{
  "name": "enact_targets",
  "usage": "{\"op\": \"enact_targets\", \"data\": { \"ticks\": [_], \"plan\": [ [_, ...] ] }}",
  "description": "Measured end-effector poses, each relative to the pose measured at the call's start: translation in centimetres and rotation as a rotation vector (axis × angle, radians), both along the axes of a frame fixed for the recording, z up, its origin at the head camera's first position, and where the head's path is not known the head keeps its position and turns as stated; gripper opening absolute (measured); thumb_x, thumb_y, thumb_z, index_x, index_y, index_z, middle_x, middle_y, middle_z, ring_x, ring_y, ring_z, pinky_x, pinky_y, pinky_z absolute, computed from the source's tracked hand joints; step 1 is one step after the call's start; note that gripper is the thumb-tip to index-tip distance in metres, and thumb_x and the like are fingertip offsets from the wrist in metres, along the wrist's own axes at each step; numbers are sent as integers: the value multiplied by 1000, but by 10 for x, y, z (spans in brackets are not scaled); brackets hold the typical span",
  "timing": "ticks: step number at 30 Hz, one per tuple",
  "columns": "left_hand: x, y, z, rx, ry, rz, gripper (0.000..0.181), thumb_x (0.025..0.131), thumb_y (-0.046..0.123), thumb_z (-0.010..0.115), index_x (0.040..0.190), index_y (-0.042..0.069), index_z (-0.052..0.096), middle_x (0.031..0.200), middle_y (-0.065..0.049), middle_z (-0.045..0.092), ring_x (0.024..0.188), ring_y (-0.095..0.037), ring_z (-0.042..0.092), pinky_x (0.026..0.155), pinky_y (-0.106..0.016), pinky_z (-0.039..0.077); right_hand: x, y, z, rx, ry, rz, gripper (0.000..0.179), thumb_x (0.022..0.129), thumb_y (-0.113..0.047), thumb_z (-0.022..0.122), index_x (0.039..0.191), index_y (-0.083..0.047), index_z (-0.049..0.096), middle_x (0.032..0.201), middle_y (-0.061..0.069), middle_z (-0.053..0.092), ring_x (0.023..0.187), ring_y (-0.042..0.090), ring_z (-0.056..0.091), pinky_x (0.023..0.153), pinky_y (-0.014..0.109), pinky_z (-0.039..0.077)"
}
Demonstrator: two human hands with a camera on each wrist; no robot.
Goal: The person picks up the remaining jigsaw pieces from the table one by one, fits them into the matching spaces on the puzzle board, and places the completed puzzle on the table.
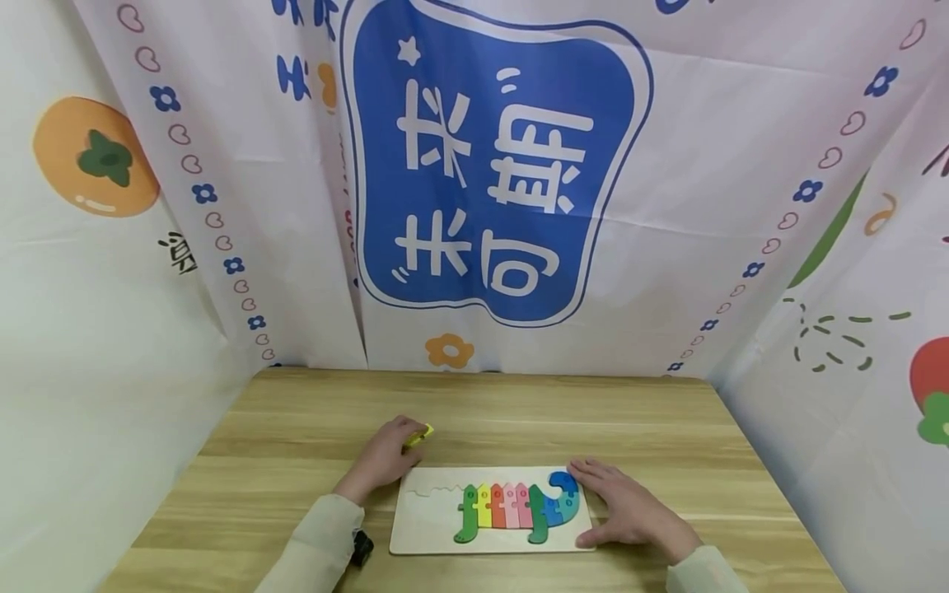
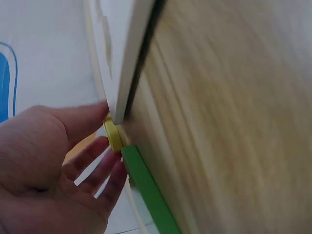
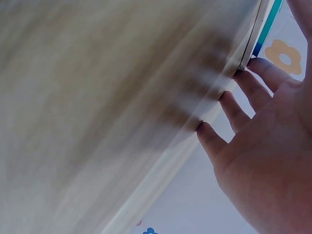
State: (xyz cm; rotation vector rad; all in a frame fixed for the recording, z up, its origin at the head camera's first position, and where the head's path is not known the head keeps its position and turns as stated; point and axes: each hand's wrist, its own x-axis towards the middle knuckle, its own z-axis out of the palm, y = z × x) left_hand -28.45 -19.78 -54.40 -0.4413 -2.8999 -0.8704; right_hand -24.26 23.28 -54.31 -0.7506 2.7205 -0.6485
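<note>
A pale wooden puzzle board (image 1: 430,531) lies on the table with a colourful crocodile-like animal puzzle (image 1: 504,506) partly fitted in it. The animal's left end is a bare outlined recess. Just beyond the board's upper left corner, my left hand (image 1: 387,455) pinches a small yellow puzzle piece (image 2: 113,135) between thumb and fingers. Beside that piece, a green piece (image 2: 148,187) shows in the left wrist view; in the head view the hand hides it. My right hand (image 1: 626,504) rests at the board's right edge, fingers extended, thumb near the lower right corner.
The wood-grain table (image 1: 571,416) runs back to a printed cloth (image 1: 667,272) that hangs behind it. More printed cloth rises at both sides. A small black device (image 1: 361,548) sits at the left wrist.
</note>
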Motion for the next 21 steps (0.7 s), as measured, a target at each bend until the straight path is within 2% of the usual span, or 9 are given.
{"op": "enact_targets", "data": {
  "ticks": [4, 8, 13, 17, 21],
  "plan": [
    [-3, 2, 1, -26, -22, 6, 42, 89, -4, 75, 130, 2, 68, 121, -12, 65, 107, -29, 65, 97, -50, 55, 0, 0, 1, 1, 0, 1, 109, 72, -65, 85, 159, -14, 43, 164, 11, 41, 153, 45, 30, 118, 73, 28],
    [-5, 6, 3, -40, -51, 13, 44, 89, -4, 74, 133, 1, 67, 118, -11, 64, 98, -22, 63, 90, -47, 57, 0, 2, 1, 3, 9, 0, 109, 72, -65, 86, 158, -13, 43, 164, 12, 41, 153, 45, 31, 117, 72, 29],
    [-3, 8, 4, -28, -48, -12, 40, 89, -1, 77, 128, -1, 69, 124, -13, 62, 101, -25, 65, 91, -48, 57, 1, 3, 1, 9, 4, -1, 108, 73, -65, 85, 158, -14, 43, 164, 11, 41, 153, 45, 31, 118, 72, 29],
    [-2, 9, 5, -37, -48, -15, 35, 88, -1, 78, 122, 1, 70, 118, -12, 67, 102, -27, 65, 93, -49, 56, 1, 1, 1, 8, -11, -7, 108, 73, -64, 85, 159, -15, 42, 165, 10, 40, 153, 45, 31, 117, 73, 29],
    [-2, 9, 7, -66, -66, -17, 40, 90, -1, 75, 129, 2, 67, 116, -12, 68, 102, -27, 64, 94, -50, 54, 0, 0, 1, 10, -11, -8, 108, 73, -64, 86, 159, -15, 42, 165, 11, 40, 153, 45, 31, 117, 72, 29]
  ]
}}
